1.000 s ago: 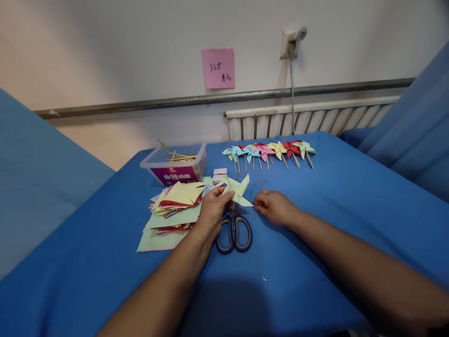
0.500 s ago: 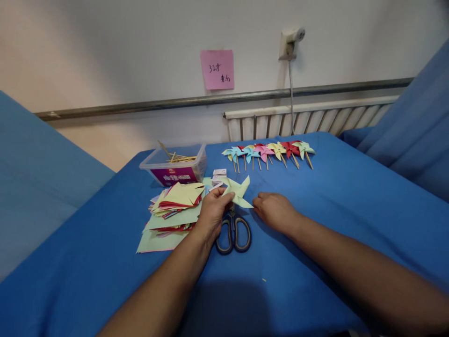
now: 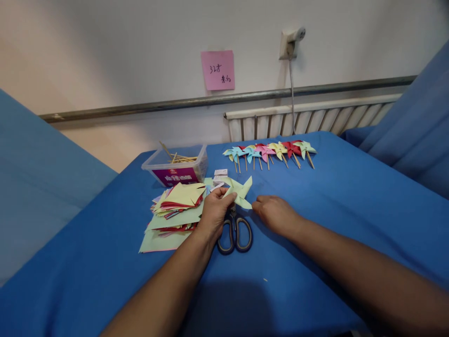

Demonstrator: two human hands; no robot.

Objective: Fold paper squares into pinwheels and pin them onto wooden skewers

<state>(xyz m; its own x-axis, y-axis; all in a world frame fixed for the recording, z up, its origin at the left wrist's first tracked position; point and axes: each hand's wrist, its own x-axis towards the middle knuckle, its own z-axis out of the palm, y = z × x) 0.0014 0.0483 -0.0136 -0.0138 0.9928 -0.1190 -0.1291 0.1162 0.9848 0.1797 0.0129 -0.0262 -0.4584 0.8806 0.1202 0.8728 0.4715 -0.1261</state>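
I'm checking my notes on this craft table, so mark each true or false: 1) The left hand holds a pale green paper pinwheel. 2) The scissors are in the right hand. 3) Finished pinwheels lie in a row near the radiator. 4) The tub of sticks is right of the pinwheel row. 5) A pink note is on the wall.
1) True: the left hand pinches the pinwheel.
2) False: the scissors lie on the cloth; the right hand rests beside them.
3) True: the row.
4) False: the tub is left of it.
5) True: the note.

paper pinwheel (image 3: 239, 191) | pale green, folded | pinched in left hand (image 3: 213, 213)
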